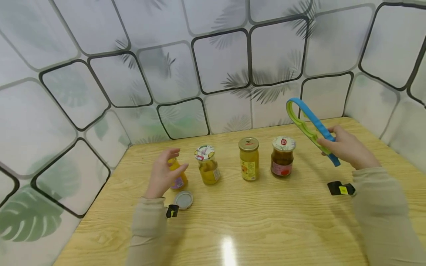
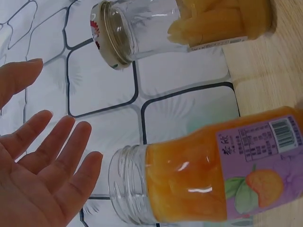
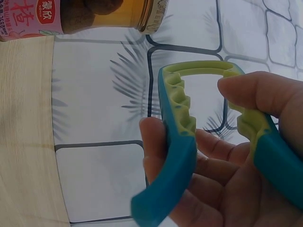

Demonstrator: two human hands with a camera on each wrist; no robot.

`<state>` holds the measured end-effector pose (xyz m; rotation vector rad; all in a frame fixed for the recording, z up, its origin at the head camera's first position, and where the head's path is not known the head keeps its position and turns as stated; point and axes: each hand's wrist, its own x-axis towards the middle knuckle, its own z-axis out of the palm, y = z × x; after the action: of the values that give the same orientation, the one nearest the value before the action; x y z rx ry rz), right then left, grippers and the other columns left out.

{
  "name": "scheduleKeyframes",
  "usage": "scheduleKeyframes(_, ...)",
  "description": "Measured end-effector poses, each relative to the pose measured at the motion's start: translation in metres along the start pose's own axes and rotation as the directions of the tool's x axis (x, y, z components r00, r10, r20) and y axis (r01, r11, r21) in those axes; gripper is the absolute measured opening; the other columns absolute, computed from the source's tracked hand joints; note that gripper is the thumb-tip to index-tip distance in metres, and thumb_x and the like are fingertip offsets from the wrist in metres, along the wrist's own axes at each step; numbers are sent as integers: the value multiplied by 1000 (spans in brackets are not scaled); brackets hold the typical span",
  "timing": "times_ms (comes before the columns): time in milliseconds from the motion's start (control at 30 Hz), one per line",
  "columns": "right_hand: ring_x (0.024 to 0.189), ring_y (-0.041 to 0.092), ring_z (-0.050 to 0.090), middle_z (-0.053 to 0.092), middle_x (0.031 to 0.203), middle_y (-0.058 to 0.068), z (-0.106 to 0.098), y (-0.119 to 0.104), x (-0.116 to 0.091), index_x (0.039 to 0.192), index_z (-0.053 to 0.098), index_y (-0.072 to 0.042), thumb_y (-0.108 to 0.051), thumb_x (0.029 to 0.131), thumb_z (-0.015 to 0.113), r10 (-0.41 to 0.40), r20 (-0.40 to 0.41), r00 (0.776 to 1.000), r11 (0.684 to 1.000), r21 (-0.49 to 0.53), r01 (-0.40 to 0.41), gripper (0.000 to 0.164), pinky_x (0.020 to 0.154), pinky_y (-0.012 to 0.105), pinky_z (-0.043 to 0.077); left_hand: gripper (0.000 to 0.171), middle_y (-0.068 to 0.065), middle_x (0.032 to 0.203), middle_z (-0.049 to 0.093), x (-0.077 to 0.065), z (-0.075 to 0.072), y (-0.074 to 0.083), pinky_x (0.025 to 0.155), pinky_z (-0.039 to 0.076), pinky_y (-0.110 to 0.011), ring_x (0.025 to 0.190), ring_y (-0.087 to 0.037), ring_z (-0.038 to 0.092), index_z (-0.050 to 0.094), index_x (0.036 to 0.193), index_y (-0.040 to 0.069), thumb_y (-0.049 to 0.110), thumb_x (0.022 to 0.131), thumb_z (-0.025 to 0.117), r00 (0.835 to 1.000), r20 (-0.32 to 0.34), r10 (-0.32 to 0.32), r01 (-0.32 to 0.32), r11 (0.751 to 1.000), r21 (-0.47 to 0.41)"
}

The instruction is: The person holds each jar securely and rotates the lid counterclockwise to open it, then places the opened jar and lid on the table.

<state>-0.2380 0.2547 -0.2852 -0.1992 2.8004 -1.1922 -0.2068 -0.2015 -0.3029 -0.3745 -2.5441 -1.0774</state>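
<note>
My right hand (image 1: 347,147) grips a blue and green jar opener (image 1: 311,122) above the table's right side; in the right wrist view the thumb and fingers curl round its ridged loop. At the left, my left hand (image 1: 164,173) hovers by an uncapped jar of orange fruit (image 2: 189,175) with a purple label. Its fingers (image 2: 66,151) are spread and hold nothing. A grey lid (image 1: 183,200) lies on the table in front of that jar. To its right stands a capped jar of yellow fruit (image 1: 209,170), white lid on top.
Further right are a gold-lidded jar (image 1: 249,159) with yellow contents and a dark jar (image 1: 282,157) with a pink label. All stand upright on the wooden table (image 1: 253,221). A patterned wall covering (image 1: 223,111) rises behind.
</note>
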Motion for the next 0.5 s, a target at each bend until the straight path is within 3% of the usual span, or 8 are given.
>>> scheduleKeyframes(200, 85, 30, 56, 53, 102, 27, 1, -2, -2, 129, 15, 14, -39, 92, 38, 17, -4, 1000, 1000, -6, -17, 69, 64, 35, 46, 48, -17, 121, 49, 4, 13, 5, 85, 41, -47, 108, -29, 47, 46, 120, 0, 11, 79, 67, 998, 64, 15, -14, 1000, -23)
scheduleKeyframes(500, 82, 27, 57, 54, 99, 24, 1, -1, -1, 126, 19, 14, -36, 93, 39, 0, -20, 1000, 1000, 12, 0, 63, 63, 34, 45, 48, -13, 120, 49, 14, 35, 0, 82, 42, -47, 107, -30, 48, 47, 120, 2, 14, 78, 68, 994, 102, -39, 43, 998, -46)
